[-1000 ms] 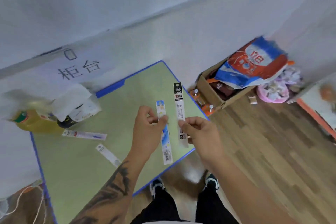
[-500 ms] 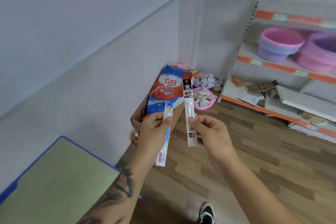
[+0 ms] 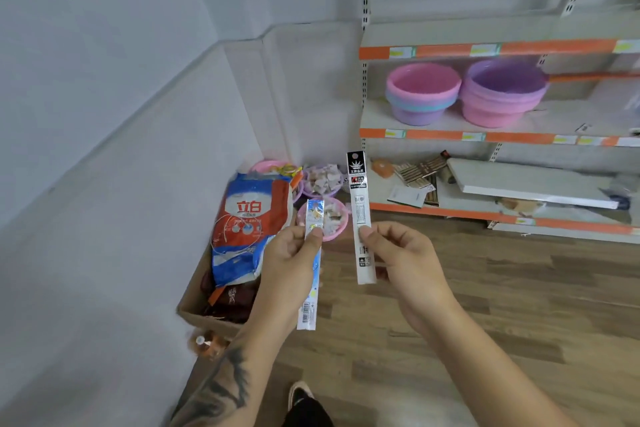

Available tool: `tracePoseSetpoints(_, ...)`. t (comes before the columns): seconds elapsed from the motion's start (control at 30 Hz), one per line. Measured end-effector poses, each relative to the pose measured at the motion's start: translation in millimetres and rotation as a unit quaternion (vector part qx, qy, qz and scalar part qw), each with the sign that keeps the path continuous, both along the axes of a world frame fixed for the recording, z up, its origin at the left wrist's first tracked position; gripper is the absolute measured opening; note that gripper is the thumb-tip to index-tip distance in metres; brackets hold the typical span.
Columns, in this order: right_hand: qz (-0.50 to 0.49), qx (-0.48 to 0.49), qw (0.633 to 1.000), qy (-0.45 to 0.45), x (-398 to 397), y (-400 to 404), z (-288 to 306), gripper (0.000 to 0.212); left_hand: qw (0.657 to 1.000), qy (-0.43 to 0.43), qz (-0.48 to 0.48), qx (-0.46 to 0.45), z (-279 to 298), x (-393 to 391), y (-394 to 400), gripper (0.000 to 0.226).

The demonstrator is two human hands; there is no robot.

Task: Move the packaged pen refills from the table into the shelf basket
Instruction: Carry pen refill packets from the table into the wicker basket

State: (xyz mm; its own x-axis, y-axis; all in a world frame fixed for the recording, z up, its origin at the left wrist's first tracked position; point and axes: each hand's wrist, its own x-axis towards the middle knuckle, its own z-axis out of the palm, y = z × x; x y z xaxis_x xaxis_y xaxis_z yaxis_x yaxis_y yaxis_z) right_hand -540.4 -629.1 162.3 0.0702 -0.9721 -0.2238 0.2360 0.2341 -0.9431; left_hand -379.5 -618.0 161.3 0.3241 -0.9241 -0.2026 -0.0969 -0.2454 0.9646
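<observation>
Print on both refill packs [image 3: 360, 218] too small to read. Middle of blue pack [image 3: 311, 274] hidden behind left hand [image 3: 291, 263]. Cardboard box [image 3: 207, 308] contents mostly buried under detergent bag [image 3: 249, 229]. Shelf [image 3: 498, 52] cut off at right edge; bottom-shelf clutter blurred.

- The view swung right, away from the green table, which dropped out of sight.
- The shelf [image 3: 485, 133] with its pink and purple basins [image 3: 424, 94] came into full view.
- Both hands carried their packets nearer the shelf.
</observation>
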Motion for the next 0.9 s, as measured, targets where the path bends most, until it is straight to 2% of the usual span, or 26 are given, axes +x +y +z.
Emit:
tracePoseSetpoints(0.13, -0.044, 0.012, 0.999, -0.002, -9, -39, -6, 0.016, 0.999, -0.024, -0.047, -0.008, -5, -16, -57, 0.026)
tracePoseSetpoints(0.2, -0.059, 0.017, 0.998, 0.008, -12, -66, -7, 0.017, 0.998, -0.006, -0.056, -0.013, -12, -22, -94, 0.031)
tracePoseSetpoints(0.47, -0.111, 0.022, 0.991, 0.067, 2, -196, 1, 0.017, 0.989, 0.118, -0.090, -0.006, -20, -18, -250, 0.019)
tracePoseSetpoints(0.73, -0.154, 0.004, 0.983, 0.100, 30, -320, 7, 0.017, 0.984, 0.097, -0.145, -0.024, 4, 12, -381, 0.017)
tracePoseSetpoints(0.9, -0.167, -0.015, 0.979, 0.117, 36, -369, 9, 0.014, 0.979, 0.121, -0.165, -0.026, 1, 11, -440, 0.018)
